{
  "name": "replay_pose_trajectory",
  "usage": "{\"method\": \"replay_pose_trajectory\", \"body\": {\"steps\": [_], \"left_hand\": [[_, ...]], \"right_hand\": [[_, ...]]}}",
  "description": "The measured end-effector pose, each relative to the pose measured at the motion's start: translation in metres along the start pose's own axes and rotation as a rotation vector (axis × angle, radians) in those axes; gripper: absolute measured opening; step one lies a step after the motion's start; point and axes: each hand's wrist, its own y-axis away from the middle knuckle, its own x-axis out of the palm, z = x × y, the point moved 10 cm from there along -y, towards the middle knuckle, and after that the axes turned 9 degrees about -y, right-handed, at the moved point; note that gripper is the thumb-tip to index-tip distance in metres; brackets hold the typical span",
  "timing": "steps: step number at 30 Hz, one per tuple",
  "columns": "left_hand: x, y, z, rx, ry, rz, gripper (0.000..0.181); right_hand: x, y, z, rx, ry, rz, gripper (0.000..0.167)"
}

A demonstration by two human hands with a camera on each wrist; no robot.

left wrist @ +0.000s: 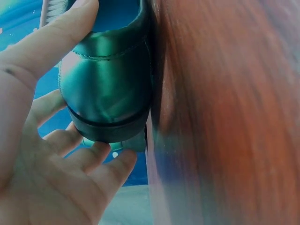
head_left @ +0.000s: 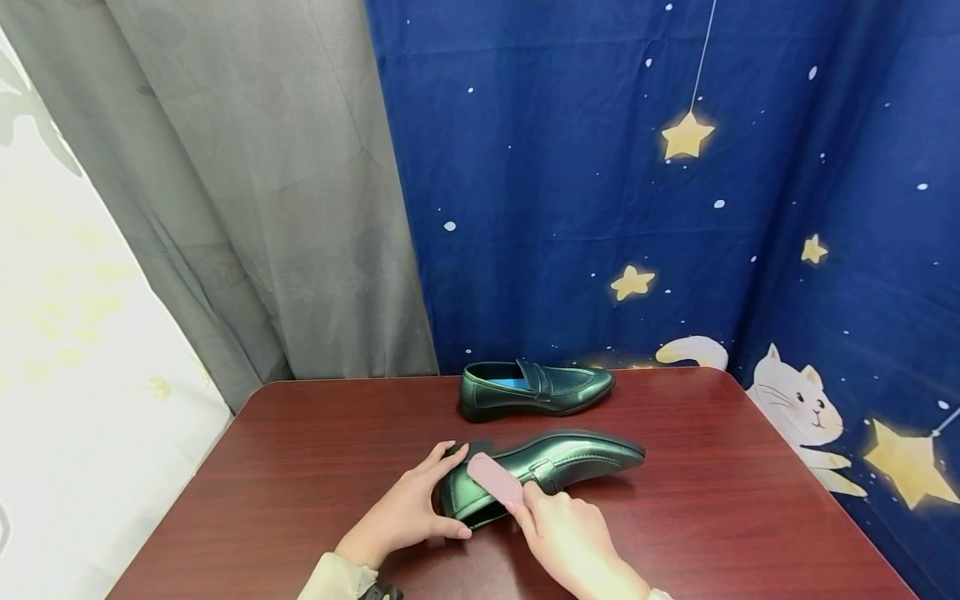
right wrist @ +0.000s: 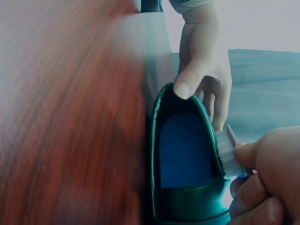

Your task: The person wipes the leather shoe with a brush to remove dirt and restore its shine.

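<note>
A dark green loafer (head_left: 585,460) lies tipped on its side on the table, its opening toward me and its toe to the right. My left hand (head_left: 408,507) grips it at the heel, thumb at the opening's rim (left wrist: 117,40) and fingers round the heel's far side. My right hand (head_left: 570,533) holds a pink-backed brush (head_left: 495,479). Its pale bristles (right wrist: 227,152) rest against the loafer's upper side, near the opening. Inside the shoe shows a blue insole (right wrist: 185,152).
The matching green loafer (head_left: 540,390) stands upright near the back edge of the reddish-brown wooden table (head_left: 315,467), toe to the right. Behind the table hang a grey curtain (head_left: 322,208) and a blue starry curtain (head_left: 555,167).
</note>
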Motion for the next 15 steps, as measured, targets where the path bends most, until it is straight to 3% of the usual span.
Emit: {"method": "replay_pose_trajectory", "body": {"steps": [15], "left_hand": [[0.0,0.001,0.001,0.001,0.026,0.0,0.105]], "right_hand": [[0.015,0.002,0.014,-0.048,-0.016,0.06,0.032]]}}
